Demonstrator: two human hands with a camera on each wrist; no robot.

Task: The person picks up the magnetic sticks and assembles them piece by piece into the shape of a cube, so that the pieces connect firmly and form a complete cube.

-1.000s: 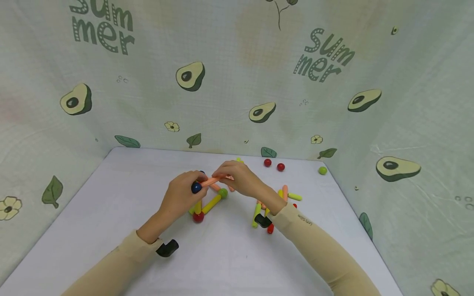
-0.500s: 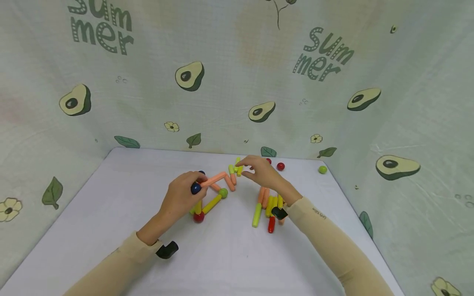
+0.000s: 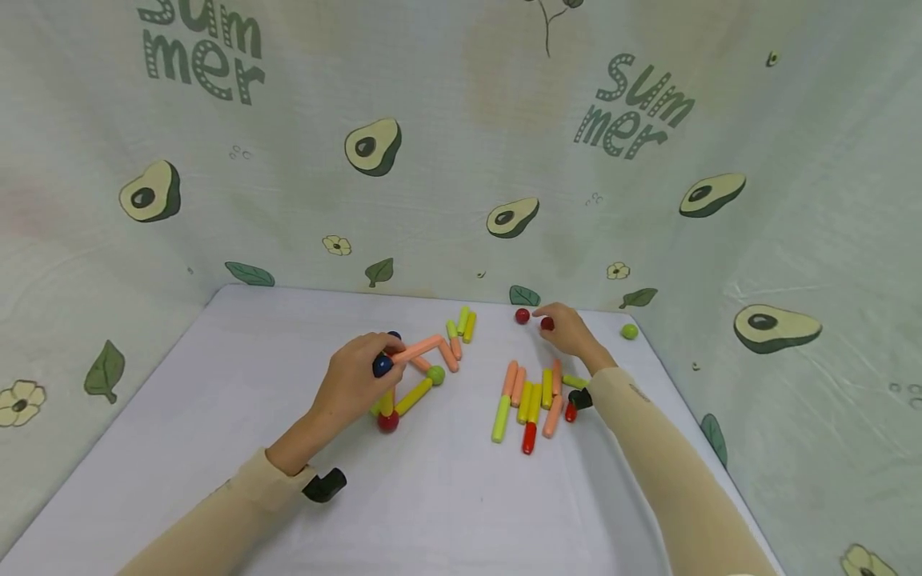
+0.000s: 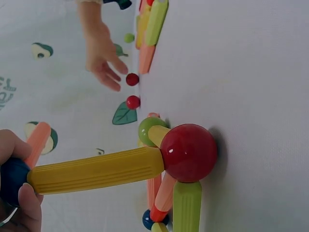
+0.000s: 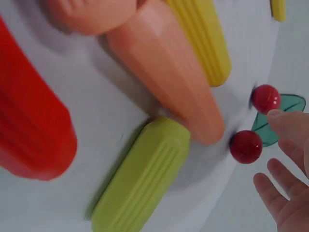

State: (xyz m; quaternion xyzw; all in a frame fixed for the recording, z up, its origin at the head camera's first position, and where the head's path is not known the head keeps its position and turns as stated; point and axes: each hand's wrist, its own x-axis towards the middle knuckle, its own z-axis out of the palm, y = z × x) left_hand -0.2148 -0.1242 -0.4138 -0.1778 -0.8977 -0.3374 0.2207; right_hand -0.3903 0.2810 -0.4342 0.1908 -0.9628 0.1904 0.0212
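My left hand (image 3: 356,372) grips a blue ball (image 4: 12,181), the upper joint of a built frame of sticks and balls. From this ball a yellow stick (image 4: 96,171) runs down to a red ball (image 4: 189,152) on the table. An orange stick (image 3: 419,350) juts from the blue ball to the right. A green ball (image 3: 435,375) forms another low corner. At the back right, my right hand (image 3: 569,330) reaches over a loose red ball (image 5: 246,146), fingers spread and holding nothing. Another red ball (image 3: 522,317) lies just left of its fingertips.
Several loose orange, yellow, green and red sticks (image 3: 533,404) lie right of the frame. More yellow-green sticks (image 3: 463,322) lie behind it. A loose green ball (image 3: 629,331) sits near the back right edge. A printed cloth (image 3: 446,160) hangs behind the table (image 3: 432,512).
My right hand has let go of the orange stick joined to the blue ball and moved right to the loose red balls. My left hand stays in place, holding the frame.
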